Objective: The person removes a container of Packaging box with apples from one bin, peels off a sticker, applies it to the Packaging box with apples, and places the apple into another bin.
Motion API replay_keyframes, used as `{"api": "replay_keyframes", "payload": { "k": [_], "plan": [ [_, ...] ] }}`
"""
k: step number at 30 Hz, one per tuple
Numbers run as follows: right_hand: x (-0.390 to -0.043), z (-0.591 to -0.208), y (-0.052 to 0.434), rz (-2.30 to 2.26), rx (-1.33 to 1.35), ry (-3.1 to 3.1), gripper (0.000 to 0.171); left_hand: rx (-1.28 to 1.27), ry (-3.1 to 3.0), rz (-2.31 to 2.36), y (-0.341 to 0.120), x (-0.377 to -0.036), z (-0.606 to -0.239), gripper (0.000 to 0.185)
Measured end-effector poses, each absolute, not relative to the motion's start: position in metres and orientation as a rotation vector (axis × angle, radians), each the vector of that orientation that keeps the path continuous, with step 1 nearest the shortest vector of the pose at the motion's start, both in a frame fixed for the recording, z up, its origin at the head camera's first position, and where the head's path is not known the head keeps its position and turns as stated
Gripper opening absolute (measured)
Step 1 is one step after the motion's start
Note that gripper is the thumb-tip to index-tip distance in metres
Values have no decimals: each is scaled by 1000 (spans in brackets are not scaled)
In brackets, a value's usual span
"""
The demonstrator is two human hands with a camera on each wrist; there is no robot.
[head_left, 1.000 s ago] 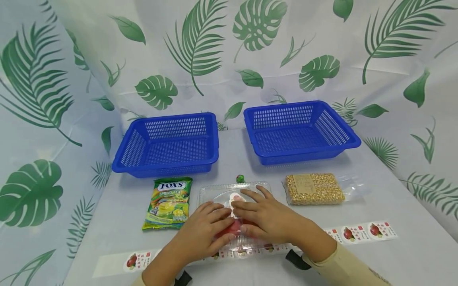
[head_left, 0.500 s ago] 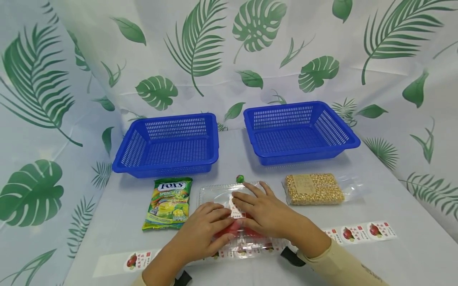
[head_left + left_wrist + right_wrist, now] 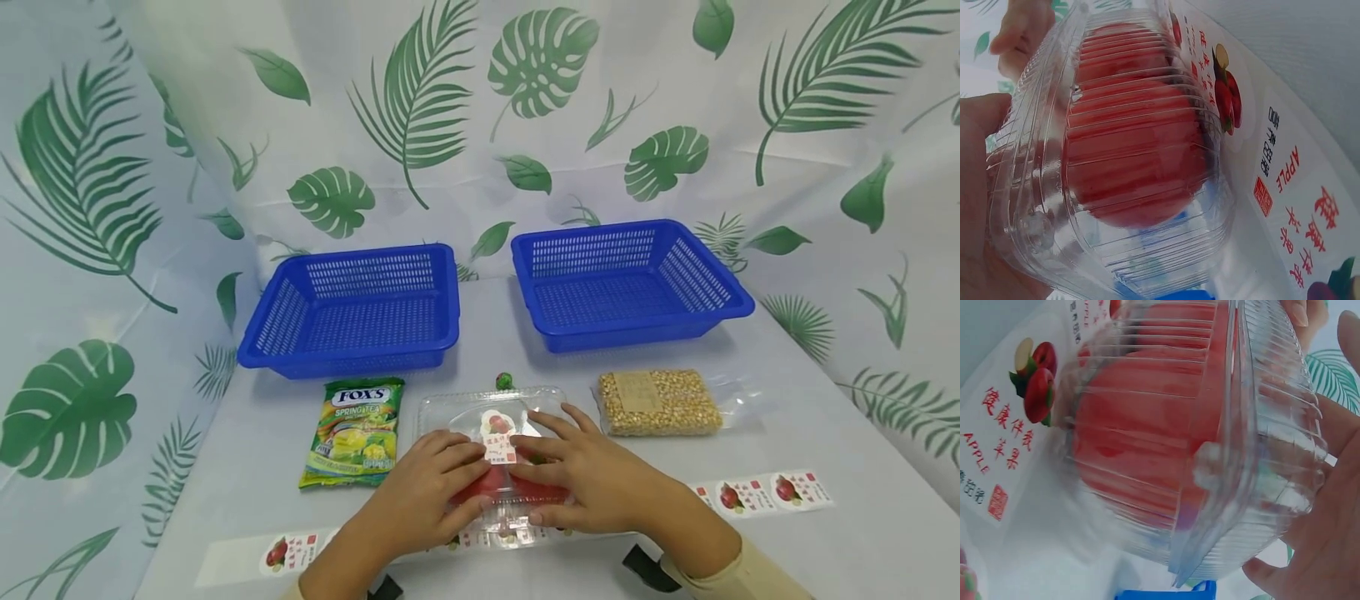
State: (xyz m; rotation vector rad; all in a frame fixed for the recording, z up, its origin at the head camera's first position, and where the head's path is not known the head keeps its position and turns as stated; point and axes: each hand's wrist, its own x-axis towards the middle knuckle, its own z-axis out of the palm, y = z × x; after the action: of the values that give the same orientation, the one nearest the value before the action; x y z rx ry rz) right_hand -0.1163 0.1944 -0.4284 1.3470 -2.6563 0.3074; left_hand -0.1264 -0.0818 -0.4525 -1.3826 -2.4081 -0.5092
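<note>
A clear plastic clamshell box (image 3: pixel 457 408) with red round fruit (image 3: pixel 1135 150) inside lies in the middle of the table. A white label (image 3: pixel 497 439) with a red picture is on its lid. The left hand (image 3: pixel 435 487) rests on the lid's left part, fingers lightly bent. On the right part, the right hand (image 3: pixel 592 475) lies with its fingers spread, touching the lid beside the label. In the right wrist view, the thumb and palm of this hand (image 3: pixel 1329 519) show next to the box wall. Neither hand grips the box.
Under the box runs a strip of apple stickers (image 3: pixel 757 493). A Fox's candy bag (image 3: pixel 354 433) lies to the left, a bag of corn kernels (image 3: pixel 660 402) to the right. A small green-and-red ball (image 3: pixel 504 381) sits behind. Two blue baskets (image 3: pixel 348 364) (image 3: pixel 637 335) stand at the back.
The right hand first slides left over the label, then back right, uncovering it with fingers spread. The left hand stays almost still on the lid. The camera view tips slightly.
</note>
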Motion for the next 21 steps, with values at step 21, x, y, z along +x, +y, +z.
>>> {"api": "replay_keyframes", "payload": {
  "k": [21],
  "plan": [
    [-107,-458,226,1571,218,-2802,64,-188,-2920,-1746,-130,-120,-464,70]
  ]
}}
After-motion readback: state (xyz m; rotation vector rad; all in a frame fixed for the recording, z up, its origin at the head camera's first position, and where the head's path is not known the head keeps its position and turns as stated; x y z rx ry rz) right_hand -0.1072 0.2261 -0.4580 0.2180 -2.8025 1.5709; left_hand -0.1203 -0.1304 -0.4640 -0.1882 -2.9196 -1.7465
